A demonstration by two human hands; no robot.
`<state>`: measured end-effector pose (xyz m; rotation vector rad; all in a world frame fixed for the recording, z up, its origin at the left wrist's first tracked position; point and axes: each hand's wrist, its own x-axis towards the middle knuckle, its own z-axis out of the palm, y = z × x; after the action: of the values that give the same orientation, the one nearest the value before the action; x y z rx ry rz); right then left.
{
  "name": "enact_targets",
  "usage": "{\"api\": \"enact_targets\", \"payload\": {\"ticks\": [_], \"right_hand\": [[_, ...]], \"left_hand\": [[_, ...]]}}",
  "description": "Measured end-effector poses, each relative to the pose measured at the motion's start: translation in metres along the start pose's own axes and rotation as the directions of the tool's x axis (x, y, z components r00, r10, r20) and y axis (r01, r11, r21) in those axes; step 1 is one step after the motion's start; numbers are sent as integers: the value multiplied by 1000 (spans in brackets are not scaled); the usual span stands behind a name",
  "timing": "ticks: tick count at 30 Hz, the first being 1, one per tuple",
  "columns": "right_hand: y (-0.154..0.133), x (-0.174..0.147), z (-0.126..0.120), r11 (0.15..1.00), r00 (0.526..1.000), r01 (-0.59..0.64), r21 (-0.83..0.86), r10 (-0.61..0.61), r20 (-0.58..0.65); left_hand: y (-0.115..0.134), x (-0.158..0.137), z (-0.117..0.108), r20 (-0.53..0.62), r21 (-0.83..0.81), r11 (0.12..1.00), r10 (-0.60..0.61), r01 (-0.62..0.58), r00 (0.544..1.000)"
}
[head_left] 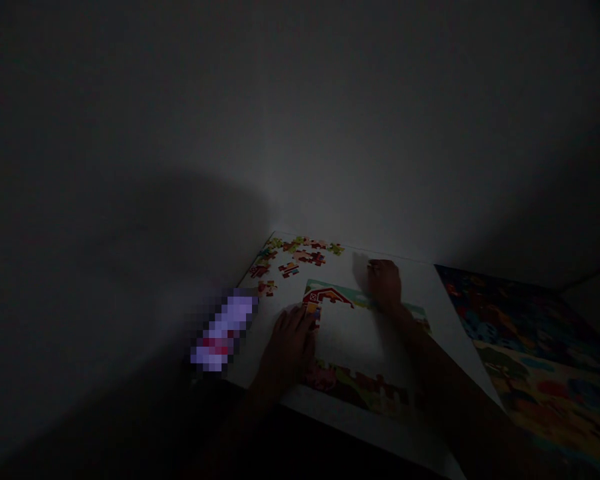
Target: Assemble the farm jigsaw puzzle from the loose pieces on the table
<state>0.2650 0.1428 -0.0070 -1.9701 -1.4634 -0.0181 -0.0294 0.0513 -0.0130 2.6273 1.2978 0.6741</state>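
A partly assembled jigsaw puzzle (337, 293) lies on the white tabletop, its border joined around a bare middle. A red barn shows along its top edge, pink and brown shapes along the bottom. My left hand (290, 340) rests flat on its left side, fingers stretched out and touching pieces under the barn. Beyond the puzzle's upper edge, my right hand (387, 283) is closed in a pinch above the table. A small yellowish bit, seemingly a puzzle piece (371, 265), shows at its fingertips. The dim light hides finer detail.
Several loose puzzle pieces (300, 253) are scattered at the table's far left. A lit, pixelated phone-like screen (225, 331) is at the left edge. Colourful pictures (540, 347) lie on the right. A pale wall (350, 133) rises behind the white table (420, 270).
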Motion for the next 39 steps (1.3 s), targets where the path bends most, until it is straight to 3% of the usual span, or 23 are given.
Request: {"api": "enact_targets", "payload": {"ticks": [2, 5, 7, 10, 14, 17, 20, 25, 27, 31, 35, 39], "right_hand": [[-45, -7, 18, 978, 959, 207, 7, -205, 195], [-109, -9, 49, 879, 778, 458, 131, -468, 419], [-138, -1, 67, 854, 702, 487, 185, -508, 498], [-159, 20, 84, 858, 662, 476, 192, -494, 564], [-163, 40, 81, 889, 675, 429, 158, -432, 598], [-145, 34, 56, 915, 750, 384, 127, -389, 536], [-107, 7, 19, 917, 819, 280, 284, -382, 427], [-51, -44, -23, 776, 750, -110, 621, -345, 564], [-45, -57, -23, 735, 758, -206, 646, -298, 581], [-47, -69, -16, 686, 823, -259, 680, -211, 528], [-46, -69, -15, 600, 835, -325, 731, -180, 519], [-41, -69, -10, 510, 858, -415, 754, -57, 511]], "left_hand": [[-1, 0, 2, -12, 1, 1000, 6, -6, 1000], [-2, -1, 4, -22, 10, 1000, 15, -15, 1000], [-2, -1, 4, -11, 13, 1000, 17, -16, 1000], [-1, -1, 3, 6, 10, 1000, 7, -7, 1000], [-2, 0, 2, 2, -3, 1000, -1, 1, 1000], [-2, -1, 3, -27, -12, 1000, 6, -7, 1000], [-3, 0, 3, -47, -24, 1000, 14, -15, 999], [-4, 1, 3, -12, -47, 999, 24, -24, 1000], [-5, 2, 3, -20, -44, 999, 19, -20, 1000], [-5, 2, 2, -26, -32, 999, 15, -16, 1000], [-5, 2, 1, -8, -27, 999, 18, -19, 1000], [-6, 3, 2, 2, -20, 1000, 21, -21, 1000]]}}
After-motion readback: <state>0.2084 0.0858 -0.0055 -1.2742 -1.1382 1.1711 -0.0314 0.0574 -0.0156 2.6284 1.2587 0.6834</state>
